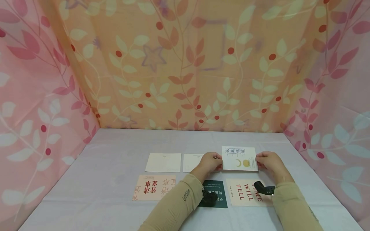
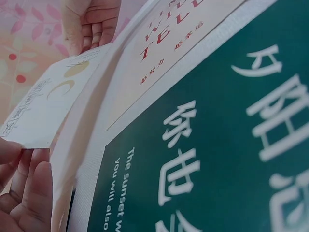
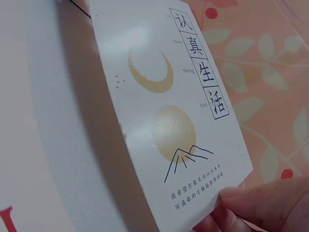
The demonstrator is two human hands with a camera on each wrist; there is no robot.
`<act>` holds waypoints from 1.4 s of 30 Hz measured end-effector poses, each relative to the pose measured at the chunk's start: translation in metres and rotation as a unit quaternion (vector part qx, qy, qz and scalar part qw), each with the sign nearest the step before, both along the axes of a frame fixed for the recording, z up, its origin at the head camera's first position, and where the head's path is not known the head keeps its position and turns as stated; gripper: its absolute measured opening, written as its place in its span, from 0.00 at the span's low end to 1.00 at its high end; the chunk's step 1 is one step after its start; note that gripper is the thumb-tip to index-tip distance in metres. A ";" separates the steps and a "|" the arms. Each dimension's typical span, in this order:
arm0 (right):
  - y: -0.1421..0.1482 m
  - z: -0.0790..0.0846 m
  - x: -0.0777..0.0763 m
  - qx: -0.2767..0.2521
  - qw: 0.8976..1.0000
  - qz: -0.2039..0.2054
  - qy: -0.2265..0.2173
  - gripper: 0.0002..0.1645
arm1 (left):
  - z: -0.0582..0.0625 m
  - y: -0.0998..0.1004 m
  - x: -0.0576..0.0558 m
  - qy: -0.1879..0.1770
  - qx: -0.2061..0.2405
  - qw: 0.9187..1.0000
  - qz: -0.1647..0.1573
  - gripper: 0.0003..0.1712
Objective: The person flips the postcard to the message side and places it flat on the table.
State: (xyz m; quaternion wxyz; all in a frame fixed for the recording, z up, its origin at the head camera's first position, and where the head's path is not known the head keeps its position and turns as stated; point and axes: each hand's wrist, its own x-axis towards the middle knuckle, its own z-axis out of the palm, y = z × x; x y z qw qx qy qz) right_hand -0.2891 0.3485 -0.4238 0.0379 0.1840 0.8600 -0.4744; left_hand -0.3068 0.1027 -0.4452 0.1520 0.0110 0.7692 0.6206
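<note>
A white postcard (image 1: 239, 159) with a gold moon and sun is held up off the table between both hands. My left hand (image 1: 209, 162) pinches its left edge, and my right hand (image 1: 268, 162) pinches the right edge. The left wrist view shows this same card (image 2: 58, 94) tilted, with curled left fingers (image 2: 34, 193) under its near corner. Mountains and a column of boxed characters are printed on the card (image 3: 169, 111) in the right wrist view, where the right thumb (image 3: 246, 198) presses on its face.
Two pale cards lie in the back row: one (image 1: 163, 163) at left, another (image 1: 191, 160) partly behind the left hand. Nearer are a pink card (image 1: 153, 189), a dark green card (image 1: 221, 200) partly under the left forearm, and a cream card (image 1: 240, 195) with red lettering. Patterned curtains (image 1: 185, 80) surround the table.
</note>
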 end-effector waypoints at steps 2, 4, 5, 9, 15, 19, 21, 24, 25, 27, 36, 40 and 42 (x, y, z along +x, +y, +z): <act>-0.001 0.001 0.000 0.002 1.000 0.001 0.000 0.16 | 0.000 -0.001 0.000 0.004 0.004 1.000 -0.001 0.05; -0.001 0.002 0.000 0.002 1.000 0.003 0.000 0.16 | 0.000 -0.002 0.000 0.006 0.006 1.000 -0.002 0.05; -0.001 0.002 0.000 0.001 1.000 0.003 0.000 0.16 | 0.001 -0.002 0.000 0.006 0.007 1.000 -0.003 0.05; -0.001 0.003 0.001 0.006 1.000 0.005 0.000 0.16 | 0.001 -0.003 0.000 0.012 0.008 1.000 -0.006 0.04; -0.001 0.006 0.003 0.011 1.000 0.007 0.005 0.16 | 0.003 -0.003 -0.001 0.015 0.016 1.000 -0.004 0.03; 0.000 0.007 0.004 0.010 1.000 0.010 0.015 0.16 | 0.003 -0.002 -0.001 0.012 0.022 1.000 0.001 0.03; 0.001 0.007 0.004 0.007 1.000 0.012 0.019 0.16 | 0.002 -0.002 -0.001 0.009 0.025 1.000 0.003 0.03; 0.001 0.008 0.004 0.006 1.000 0.011 0.019 0.16 | 0.002 -0.002 -0.002 0.006 0.025 1.000 0.003 0.03; 0.000 0.008 0.004 0.006 1.000 0.010 0.017 0.16 | 0.002 -0.002 -0.002 0.005 0.026 1.000 0.003 0.03; 0.000 0.008 0.003 0.008 1.000 -0.001 0.015 0.16 | 0.002 -0.002 -0.002 0.002 0.028 1.000 0.004 0.03; 0.003 0.007 0.001 0.004 1.000 -0.002 0.021 0.16 | 0.004 -0.002 -0.003 -0.013 0.041 0.999 0.008 0.02; 0.003 0.009 0.002 0.000 1.000 0.001 0.025 0.16 | 0.005 -0.003 -0.002 -0.011 0.046 0.999 0.010 0.03; 0.002 0.010 0.002 -0.003 1.000 -0.002 0.026 0.15 | 0.006 -0.004 -0.002 -0.007 0.046 0.999 0.009 0.03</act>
